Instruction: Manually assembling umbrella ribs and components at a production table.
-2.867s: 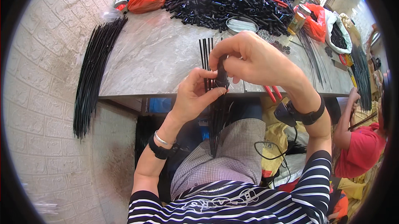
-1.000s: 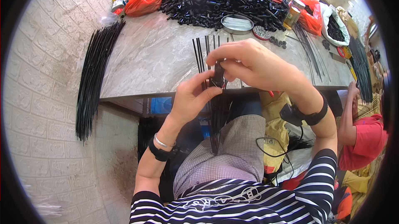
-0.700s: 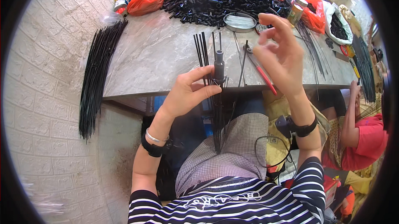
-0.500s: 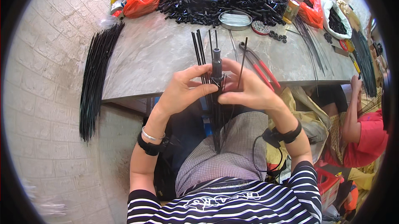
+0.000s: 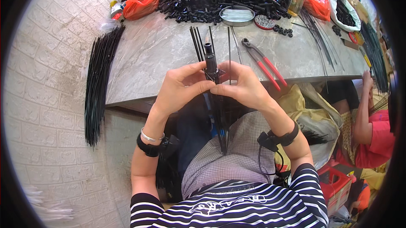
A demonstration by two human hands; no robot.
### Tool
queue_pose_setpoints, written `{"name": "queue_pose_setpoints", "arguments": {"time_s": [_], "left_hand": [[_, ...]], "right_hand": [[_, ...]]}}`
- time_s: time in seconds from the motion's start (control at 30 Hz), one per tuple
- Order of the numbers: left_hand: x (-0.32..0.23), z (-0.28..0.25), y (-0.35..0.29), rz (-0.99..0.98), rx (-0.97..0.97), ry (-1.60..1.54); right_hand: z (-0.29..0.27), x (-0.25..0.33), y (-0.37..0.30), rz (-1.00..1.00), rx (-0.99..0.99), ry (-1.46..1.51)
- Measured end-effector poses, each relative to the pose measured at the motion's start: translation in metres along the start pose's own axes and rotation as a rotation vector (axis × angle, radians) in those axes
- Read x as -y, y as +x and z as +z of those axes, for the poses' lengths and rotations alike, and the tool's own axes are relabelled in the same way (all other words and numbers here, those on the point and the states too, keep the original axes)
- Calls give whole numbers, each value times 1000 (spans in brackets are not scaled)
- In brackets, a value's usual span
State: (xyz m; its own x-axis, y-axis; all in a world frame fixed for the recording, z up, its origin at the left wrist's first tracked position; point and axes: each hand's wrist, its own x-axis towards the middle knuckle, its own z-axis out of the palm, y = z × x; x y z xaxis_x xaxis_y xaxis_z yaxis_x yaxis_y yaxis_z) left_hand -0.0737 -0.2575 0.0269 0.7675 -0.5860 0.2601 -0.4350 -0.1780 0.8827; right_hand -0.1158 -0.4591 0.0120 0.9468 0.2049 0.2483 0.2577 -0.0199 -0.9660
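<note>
Above my lap, at the table's near edge, I hold a black tubular plastic piece with a flared collar, like an umbrella runner [image 5: 211, 61], upright. My left hand [image 5: 182, 87] closes on its left side, thumb at the collar. From the right, my right hand [image 5: 242, 87] pinches at the collar, its thumb tip meeting the left thumb. Several thin black ribs [image 5: 196, 44] stand around the runner, some passing behind my fingers. Their lower ends gather down toward my lap. My fingers hide the joints at the collar.
Red-handled cutters [image 5: 265, 64] lie right on the table. A rib bundle [image 5: 99, 84] overhangs its left edge. Behind are a heap of black tubes [image 5: 192, 2], a round tin [image 5: 237, 24] of thin wires and an orange bag [image 5: 144, 2]. Another person [image 5: 374, 139] sits at right.
My hands have drawn together, the right moving left until the thumbs meet at the collar. The runner sits slightly further left and the rib by my right hand has shifted left.
</note>
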Motion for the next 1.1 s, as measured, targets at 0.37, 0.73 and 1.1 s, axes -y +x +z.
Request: {"name": "queue_pose_setpoints", "arguments": {"time_s": [0.37, 0.73, 1.1], "left_hand": [[-8, 1, 2, -40, -76, -172], [-24, 4, 1, -88, -80, -129], [-11, -6, -4, -119, -13, -207]], "right_hand": [[0, -9, 6, 66, -13, 54], [7, 3, 5, 78, -32, 92], [5, -4, 0, 48, -39, 186]]}}
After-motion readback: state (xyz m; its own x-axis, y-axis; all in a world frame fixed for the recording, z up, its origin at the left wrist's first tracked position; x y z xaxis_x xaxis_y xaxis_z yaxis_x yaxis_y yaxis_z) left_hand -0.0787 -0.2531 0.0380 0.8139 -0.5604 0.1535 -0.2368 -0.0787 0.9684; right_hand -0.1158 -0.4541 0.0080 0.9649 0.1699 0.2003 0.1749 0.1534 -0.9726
